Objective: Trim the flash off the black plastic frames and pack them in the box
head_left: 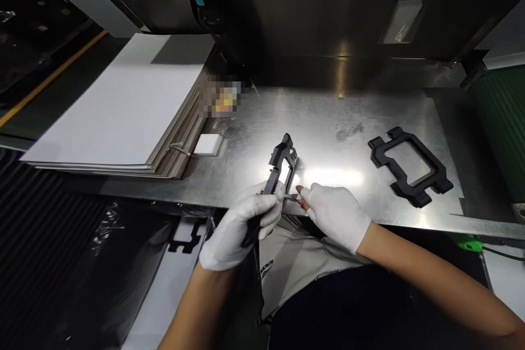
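My left hand (241, 221), in a white glove, is closed around a black plastic frame (283, 156), which it holds tilted up on edge near the table's front. My right hand (334, 210), gloved with some bare fingertips showing, pinches a slim metal blade-like tool (292, 197). The tool's far end reaches the frame beside my left fingers; whether it touches the frame I cannot tell. Flat on the metal table to the right lies a second black plastic frame (410, 167) of similar shape, with a large opening in its middle.
A tall stack of white sheets (118, 101) stands on the left, with a small white block (208, 144) beside it. The metal table (250, 126) ends at a dark upright panel (299, 16). Below left, another black frame (184, 238) lies on a white sheet. A green object (468, 242) shows under the right front edge.
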{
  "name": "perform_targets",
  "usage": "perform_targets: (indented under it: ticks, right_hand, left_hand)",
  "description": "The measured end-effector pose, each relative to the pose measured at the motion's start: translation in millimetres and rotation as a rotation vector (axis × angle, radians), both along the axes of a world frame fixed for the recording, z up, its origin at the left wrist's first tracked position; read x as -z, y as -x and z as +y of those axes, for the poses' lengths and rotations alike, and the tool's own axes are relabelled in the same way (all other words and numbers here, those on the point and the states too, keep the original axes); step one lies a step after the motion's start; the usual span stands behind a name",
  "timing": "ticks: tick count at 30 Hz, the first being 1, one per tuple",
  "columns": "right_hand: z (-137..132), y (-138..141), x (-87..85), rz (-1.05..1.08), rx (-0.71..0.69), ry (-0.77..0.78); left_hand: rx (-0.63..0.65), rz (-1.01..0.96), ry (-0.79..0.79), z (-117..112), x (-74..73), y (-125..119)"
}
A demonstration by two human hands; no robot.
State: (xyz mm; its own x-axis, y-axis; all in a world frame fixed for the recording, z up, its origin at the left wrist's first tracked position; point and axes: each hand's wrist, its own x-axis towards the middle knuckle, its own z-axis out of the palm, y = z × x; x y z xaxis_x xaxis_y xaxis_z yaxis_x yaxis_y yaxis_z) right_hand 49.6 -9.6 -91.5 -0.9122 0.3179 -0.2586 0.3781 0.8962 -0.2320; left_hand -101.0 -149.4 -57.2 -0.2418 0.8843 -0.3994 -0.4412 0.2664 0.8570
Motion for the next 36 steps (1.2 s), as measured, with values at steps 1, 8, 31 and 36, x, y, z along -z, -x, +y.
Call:
perform_targets:
  ticks: [1,8,31,36]
  right_hand:
    - [1.4,1.1,-0.5,0.001,0.009,-0.005]
    - [11.8,4.7,-4.5,-0.010,0.102,-0.024]
    - [-55.7,-12.5,-1.6,0.529,0.365,1.885]
    - [-114.9,-37.3,17.9,0.378,0.251,1.262]
  left_hand:
    - [0.007,0.011,0.007,0.5,0.1,-0.2]
    - [0.016,-0.003,0.029,0.3,-0.3,1.6]
    - [-0.455,-0.110,-0.176,-86.3,29.6,-48.0]
    - [-0.312,0.642,0.599,-142.5,52.4,-70.3]
